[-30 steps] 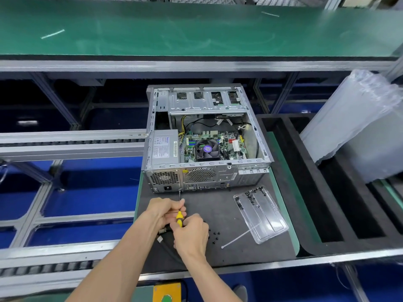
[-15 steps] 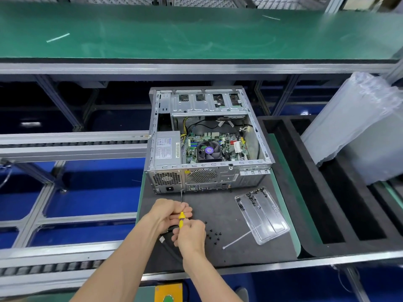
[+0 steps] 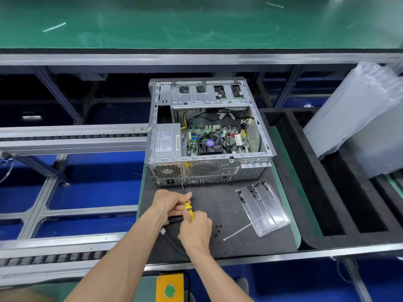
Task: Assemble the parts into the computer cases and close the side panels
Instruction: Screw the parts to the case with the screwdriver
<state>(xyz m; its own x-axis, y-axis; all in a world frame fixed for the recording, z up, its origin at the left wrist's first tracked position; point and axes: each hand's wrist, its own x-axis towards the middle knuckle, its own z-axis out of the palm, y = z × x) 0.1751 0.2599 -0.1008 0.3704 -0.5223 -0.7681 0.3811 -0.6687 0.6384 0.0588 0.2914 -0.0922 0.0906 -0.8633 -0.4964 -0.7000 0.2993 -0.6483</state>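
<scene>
Dark matting (image 3: 229, 205) covers the bench where the open computer case (image 3: 207, 136) lies on its side, rear panel toward the person. Both hands curl round a yellow-and-black screwdriver (image 3: 189, 211), left hand (image 3: 169, 201) near the shaft, right hand (image 3: 196, 231) on the handle, tip at the case's lower rear edge. Loose black screws (image 3: 218, 229) lie just right of the hands.

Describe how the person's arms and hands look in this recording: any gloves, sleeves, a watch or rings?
Both forearms are bare right down to the frame's lower edge, with no sleeve cuffs in view. The left hand and the right hand are ungloved. No watch, wrist strap, ring or marking shows on either.
</scene>
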